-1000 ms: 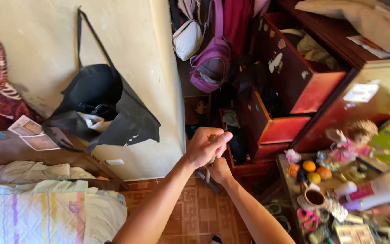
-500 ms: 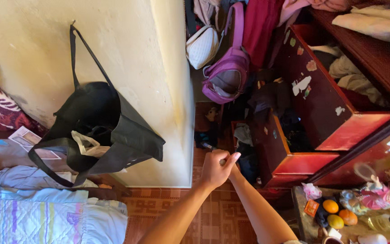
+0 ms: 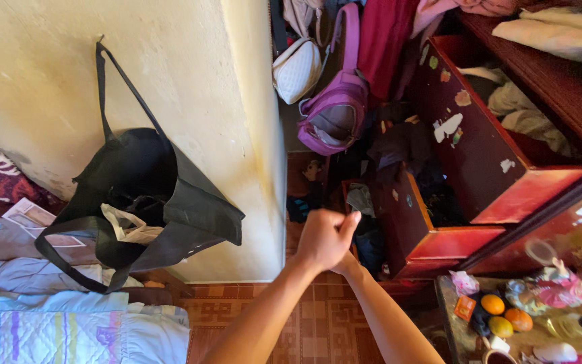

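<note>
The person's left hand is held out over the tiled floor, its fingers curled into a fist with the thumb pressed along the top; whatever sits inside the fist is hidden by the fingers, so I cannot tell what it grips. The right hand is tucked directly beneath and behind the left, almost wholly covered by it, and only the wrist and forearm show, so whether its fingers are clenched or loose cannot be told. Both forearms rise from the bottom edge and meet at that one spot, just in front of the corner of the cream wall. To the left of the hands a black tote bag hangs on the wall by one strap, its mouth sagging open with a pale crumpled bag inside. Below it lies a striped quilt. Beyond the hands, a white purse and a purple backpack hang in the nook, and red wooden drawers stand pulled open, clothes spilling out. At lower right, oranges sit on a cluttered table.
</note>
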